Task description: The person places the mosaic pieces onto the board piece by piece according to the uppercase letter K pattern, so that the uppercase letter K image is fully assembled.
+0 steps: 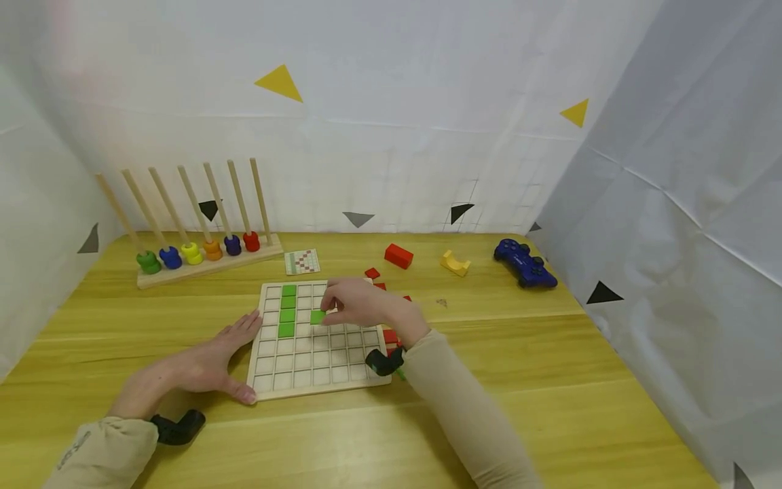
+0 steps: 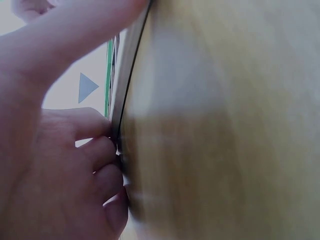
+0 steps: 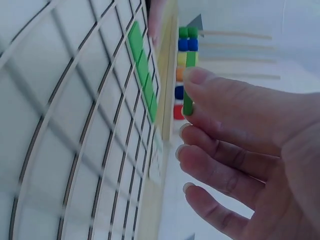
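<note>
A white wooden grid board [image 1: 283,363] lies on the table, with several green square tiles [image 1: 287,316] in a column near its left side. My right hand [image 1: 360,302] is over the board and pinches one green tile [image 3: 189,82] between thumb and forefinger. In the right wrist view that tile stands on edge, apart from the grid, and the other fingers are loosely bent. My left hand [image 1: 210,356] rests at the board's left edge, thumb at the near corner and fingers spread along the side. The left wrist view shows its fingertips right at the board's rim.
Red tiles [image 1: 389,336] lie along the board's right side, partly behind my right arm. Behind stand a peg rack with coloured beads [image 1: 208,258], a patterned card [image 1: 302,261], a red block [image 1: 399,256], a yellow arch block [image 1: 455,263] and a blue game controller [image 1: 524,263].
</note>
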`<state>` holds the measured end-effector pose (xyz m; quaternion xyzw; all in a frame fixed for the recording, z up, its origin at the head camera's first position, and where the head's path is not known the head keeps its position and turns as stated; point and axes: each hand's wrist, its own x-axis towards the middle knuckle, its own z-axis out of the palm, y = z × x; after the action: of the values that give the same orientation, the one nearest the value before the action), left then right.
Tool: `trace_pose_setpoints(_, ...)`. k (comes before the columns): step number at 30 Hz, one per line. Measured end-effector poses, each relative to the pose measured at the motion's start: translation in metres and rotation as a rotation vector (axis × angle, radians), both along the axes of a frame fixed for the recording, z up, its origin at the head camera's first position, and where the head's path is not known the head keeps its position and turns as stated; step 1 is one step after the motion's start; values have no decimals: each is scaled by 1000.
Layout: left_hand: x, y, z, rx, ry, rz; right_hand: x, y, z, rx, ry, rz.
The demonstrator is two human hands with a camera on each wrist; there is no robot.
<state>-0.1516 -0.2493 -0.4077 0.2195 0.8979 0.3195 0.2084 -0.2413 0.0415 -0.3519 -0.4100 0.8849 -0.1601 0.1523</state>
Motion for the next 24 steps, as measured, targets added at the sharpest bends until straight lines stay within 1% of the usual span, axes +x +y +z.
trace_pose_setpoints(7, 0, 0, -1, 7, -2, -3, 2, -20, -9, -22, -2, 37)
trace_pose_setpoints(13, 0, 0, -1, -1, 4, 3, 4, -26, -16, 7, 27, 53)
trace_pose_setpoints(17, 0, -1, -1, -4, 5, 3, 7, -34, -21, 16, 45, 82)
trace_pose_setpoints(24, 0, -1, -2, 12, 14, -5, 13, -46, -32, 45, 67, 108)
